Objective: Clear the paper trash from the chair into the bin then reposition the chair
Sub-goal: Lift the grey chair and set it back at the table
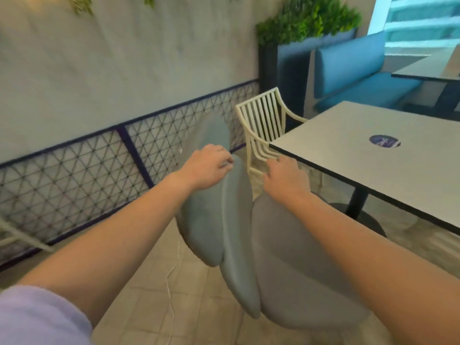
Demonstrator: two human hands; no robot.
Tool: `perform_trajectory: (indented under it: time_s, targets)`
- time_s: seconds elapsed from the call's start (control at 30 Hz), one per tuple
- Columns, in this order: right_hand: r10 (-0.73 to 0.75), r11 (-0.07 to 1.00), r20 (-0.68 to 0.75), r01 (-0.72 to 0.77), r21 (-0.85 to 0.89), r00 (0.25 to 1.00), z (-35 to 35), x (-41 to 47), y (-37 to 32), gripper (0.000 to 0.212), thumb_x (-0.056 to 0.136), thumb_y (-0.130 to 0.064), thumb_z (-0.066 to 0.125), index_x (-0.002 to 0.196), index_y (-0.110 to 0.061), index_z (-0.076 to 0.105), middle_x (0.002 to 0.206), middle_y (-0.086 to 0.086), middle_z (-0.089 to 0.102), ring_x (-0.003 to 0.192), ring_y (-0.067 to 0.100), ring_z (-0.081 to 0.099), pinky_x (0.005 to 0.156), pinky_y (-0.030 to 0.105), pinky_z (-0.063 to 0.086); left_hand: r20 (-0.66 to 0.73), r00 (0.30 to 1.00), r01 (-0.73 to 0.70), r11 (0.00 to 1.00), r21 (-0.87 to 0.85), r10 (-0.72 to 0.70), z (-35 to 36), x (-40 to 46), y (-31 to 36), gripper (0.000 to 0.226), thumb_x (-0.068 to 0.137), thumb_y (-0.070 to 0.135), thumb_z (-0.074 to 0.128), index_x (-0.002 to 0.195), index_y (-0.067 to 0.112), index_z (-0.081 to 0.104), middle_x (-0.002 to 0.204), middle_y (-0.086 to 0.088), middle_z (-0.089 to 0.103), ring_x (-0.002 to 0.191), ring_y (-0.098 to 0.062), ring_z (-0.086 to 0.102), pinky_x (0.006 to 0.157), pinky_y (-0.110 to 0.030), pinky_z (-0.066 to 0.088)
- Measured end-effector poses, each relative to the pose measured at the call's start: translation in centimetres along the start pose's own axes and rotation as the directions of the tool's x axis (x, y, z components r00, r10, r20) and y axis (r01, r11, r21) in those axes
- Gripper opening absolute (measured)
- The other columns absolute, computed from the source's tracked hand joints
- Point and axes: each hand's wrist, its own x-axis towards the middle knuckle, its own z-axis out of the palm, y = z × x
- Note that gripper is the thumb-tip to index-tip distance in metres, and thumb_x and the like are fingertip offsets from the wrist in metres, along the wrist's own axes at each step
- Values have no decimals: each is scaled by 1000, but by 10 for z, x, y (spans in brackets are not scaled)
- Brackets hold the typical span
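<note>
Pale floor tiles (199, 295) run under me, with a thin white cord (171, 282) trailing across them. Nearest is my lilac sleeve (37, 317) at the lower left. Both my bare forearms reach out to the grey padded chair (293, 270) just in front of me. My left hand (206, 168) grips the top edge of its backrest, fingers curled over the rim. My right hand (286, 178) rests on the upper edge of the chair nearer the table, fingers bent over it; how firmly they clasp I cannot tell through the blur. To my right stands a grey table (373, 155) with a dark round sticker (384, 141) on top. Beyond my hands a cream slatted chair (263, 120) is tucked against the table's far corner. Behind it a mesh railing (99, 170) lines the wall, and farther off are blue benches (348, 68) and green plants (308, 18).
</note>
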Motion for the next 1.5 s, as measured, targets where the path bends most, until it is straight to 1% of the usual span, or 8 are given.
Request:
perform_trajectory:
  time_s: [0.23,0.53,0.77,0.97,1.1,1.2,1.3,1.5]
  targets:
    - [-34,998,15,35,-46,999,-8,68,-69,33,95,-27,40,123,-11,46,128,14,47,122,34,41,97,51,39,-9,999,38,997,60,-37,-38,26,-81,40,90,3,42,125,19,53,131,-1,53,123,-23,42,99,-47,39]
    - [35,989,11,-33,-142,999,26,122,-148,33,93,-25,40,123,-12,45,128,12,49,121,30,42,97,48,39,-27,993,-115,991,71,117,-18,63,-192,70,76,-15,42,134,25,42,139,3,45,129,-17,38,104,-43,37]
    - [340,936,3,-339,-95,940,59,144,-199,38,97,-32,37,129,-12,45,135,14,47,127,32,40,99,48,40,62,913,-406,913,46,403,-9,110,-241,73,77,-7,55,139,26,35,148,-2,34,135,-21,30,109,-43,33]
    - [545,834,-6,-543,-102,839,85,128,-216,65,92,-61,31,130,-11,45,135,14,47,124,34,42,95,50,42,217,788,-599,799,57,576,19,147,-243,81,70,-2,70,139,25,35,144,-1,37,134,-23,34,107,-39,36]
    - [663,748,28,-660,-67,748,96,120,-222,87,75,-83,27,115,-11,55,110,12,62,102,32,58,83,45,52,301,732,-657,750,77,611,40,158,-242,79,62,16,82,130,21,43,132,-3,46,125,-24,41,101,-45,41]
    - [704,709,61,-694,-126,708,102,117,-235,81,71,-81,44,108,-10,56,95,6,65,87,26,65,79,42,56,247,746,-650,757,71,618,51,160,-241,78,58,27,85,125,22,47,127,-2,48,121,-23,42,101,-45,39]
    - [633,764,-20,-628,-152,774,102,113,-243,67,73,-70,58,108,-12,53,86,0,60,81,19,64,71,33,55,187,756,-650,754,93,628,55,157,-240,74,54,35,86,118,23,50,124,-3,51,120,-23,43,99,-47,38]
    - [471,851,9,-453,-265,882,90,110,-242,50,87,-55,52,107,-10,57,85,1,55,82,20,63,66,30,47,176,762,-642,763,80,623,59,156,-239,71,54,34,85,114,19,50,123,-3,52,121,-24,43,100,-47,37]
